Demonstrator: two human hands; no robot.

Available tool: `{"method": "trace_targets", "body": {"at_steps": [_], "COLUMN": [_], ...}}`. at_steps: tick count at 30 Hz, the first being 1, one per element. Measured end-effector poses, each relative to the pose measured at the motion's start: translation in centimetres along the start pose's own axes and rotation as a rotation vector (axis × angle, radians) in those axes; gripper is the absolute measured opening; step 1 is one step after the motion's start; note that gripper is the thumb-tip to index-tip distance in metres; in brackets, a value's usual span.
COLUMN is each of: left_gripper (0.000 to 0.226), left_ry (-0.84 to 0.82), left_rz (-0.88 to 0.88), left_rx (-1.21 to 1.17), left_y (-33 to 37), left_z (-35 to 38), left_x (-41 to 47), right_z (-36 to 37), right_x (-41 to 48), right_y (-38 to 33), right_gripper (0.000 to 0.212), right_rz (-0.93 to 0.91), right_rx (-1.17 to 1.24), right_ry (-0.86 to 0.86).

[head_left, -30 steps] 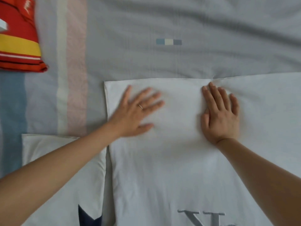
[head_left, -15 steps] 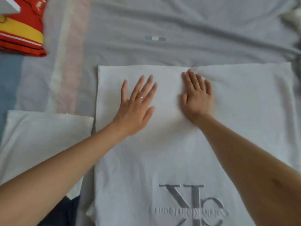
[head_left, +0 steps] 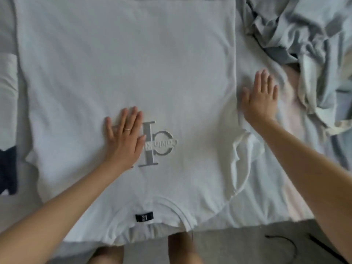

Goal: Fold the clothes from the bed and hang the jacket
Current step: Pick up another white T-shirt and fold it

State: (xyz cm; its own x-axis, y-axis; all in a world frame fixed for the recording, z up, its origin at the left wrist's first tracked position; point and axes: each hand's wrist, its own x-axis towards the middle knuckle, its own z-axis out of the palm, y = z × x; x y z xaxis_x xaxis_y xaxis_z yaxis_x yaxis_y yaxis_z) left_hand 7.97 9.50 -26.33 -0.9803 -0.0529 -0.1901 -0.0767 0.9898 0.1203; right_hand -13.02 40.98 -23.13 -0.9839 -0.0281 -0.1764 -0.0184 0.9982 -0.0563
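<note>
- A folded white-and-navy garment is cut off at the left.
- Your left hand, fingers straight, lies flat on the white T-shirt, hiding part of its grey logo.
- Your right hand lies flat, holding nothing, at the shirt's right edge.
- The shirt is spread on the bed; crumpled grey fabric sits far right.

Soft, even light is washing over the white cotton T-shirt with the grey printed logo. Only faint shadows are hugging the left hand and right hand. Everything is looking slightly blurred, the crumpled pale-blue bedding most of all.
</note>
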Motion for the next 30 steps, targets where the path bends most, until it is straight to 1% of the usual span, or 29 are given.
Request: {"method": "trace_targets", "body": {"at_steps": [1,2,3,4,5,6,7,8,10,11,14,15,16,17,19,21,22,24,25,26,27,28,29,30], "left_gripper": [0.066,0.068,0.069,0.069,0.068,0.067,0.067,0.067,0.063,0.057,0.036,0.034,0.034,0.035,0.034,0.029,0.029,0.028,0.028,0.03,0.033,0.037,0.042,0.047], "left_ry": [0.002,-0.015,-0.03,-0.073,-0.107,-0.155,-0.194,-0.223,-0.234,-0.219,-0.199,-0.215,-0.236,-0.242,-0.222,-0.237,-0.258,-0.388,-0.473,-0.54,-0.573,-0.579,-0.558,-0.535], "left_rz": [0.022,0.101,0.224,0.351,0.443,0.481,0.486,0.493,0.527,0.535,0.433,0.373,0.308,0.25,0.155,0.031,-0.064,-0.274,-0.343,-0.378,-0.383,-0.382,-0.392,-0.405], "left_rx": [-0.021,-0.018,0.008,0.032,0.049,0.051,0.037,0.014,-0.064,-0.137,-0.401,-0.482,-0.553,-0.607,-0.705,-0.894,-1.044,-1.445,-1.602,-1.682,-1.692,-1.677,-1.666,-1.651], "left_y": [1.5,3.1,4.2,5.7,6.0,5.9,5.8,5.6,5.5,5.6,6.8,7.5,7.9,8.7,10.6,13.5,14.9,17.9,19.1,20.5,21.8,23.0,24.2,25.0], "left_z": [0.5,1.2,1.8,2.4,3.0,3.1,3.0,2.9,2.1,1.7,0.0,-0.5,-1.0,-1.3,-1.4,-1.5,-1.7,-2.4,-2.7,-2.8,-2.9,-2.8,-2.6,-2.2], "left_x": [-1.1,-3.1,-4.7,-7.0,-8.7,-10.4,-11.8,-13.0,-14.4,-14.5,-13.3,-12.6,-11.6,-10.7,-8.7,-6.6,-5.5,-3.6,-2.8,-2.0,-1.4,-0.8,-0.4,-0.1], "right_z": [0.2,0.6,1.2,2.2,2.9,3.5,3.7,3.8,3.4,3.0,1.6,1.1,0.9,0.7,0.9,0.9,0.9,0.5,0.1,-0.5,-1.0,-1.6,-2.3,-2.8], "right_x": [-2.9,-6.3,-9.2,-12.5,-14.7,-16.5,-17.8,-18.6,-19.6,-19.8,-18.8,-17.8,-16.4,-15.2,-13.1,-12.4,-12.5,-13.6,-14.3,-15.2,-16.1,-17.0,-17.8,-18.6], "right_y": [-0.3,-0.2,0.1,1.9,3.4,5.3,7.3,9.2,12.4,13.1,12.2,11.3,10.1,9.4,8.5,8.4,8.6,9.7,10.2,10.7,11.1,11.2,11.2,11.0], "right_gripper": [0.06,0.06,0.059,0.057,0.056,0.055,0.055,0.056,0.061,0.061,0.051,0.049,0.048,0.047,0.045,0.042,0.035,0.023,0.021,0.015,0.007,0.004,0.007,0.004], "right_rz": [-0.163,-0.365,-0.574,-0.727,-0.775,-0.72,-0.58,-0.402,-0.031,0.066,0.235,0.309,0.383,0.435,0.48,0.468,0.478,0.564,0.631,0.706,0.758,0.775,0.742,0.661], "right_rx": [0.003,0.006,-0.033,-0.086,-0.134,-0.145,-0.133,-0.106,0.017,0.118,0.45,0.594,0.742,0.881,1.011,0.95,0.957,1.118,1.196,1.242,1.296,1.347,1.384,1.363], "right_ry": [-0.004,-0.055,-0.128,-0.202,-0.247,-0.269,-0.274,-0.274,-0.356,-0.36,-0.184,-0.171,-0.199,-0.237,-0.341,-0.409,-0.394,-0.34,-0.283,-0.221,-0.178,-0.149,-0.15,-0.154]}}
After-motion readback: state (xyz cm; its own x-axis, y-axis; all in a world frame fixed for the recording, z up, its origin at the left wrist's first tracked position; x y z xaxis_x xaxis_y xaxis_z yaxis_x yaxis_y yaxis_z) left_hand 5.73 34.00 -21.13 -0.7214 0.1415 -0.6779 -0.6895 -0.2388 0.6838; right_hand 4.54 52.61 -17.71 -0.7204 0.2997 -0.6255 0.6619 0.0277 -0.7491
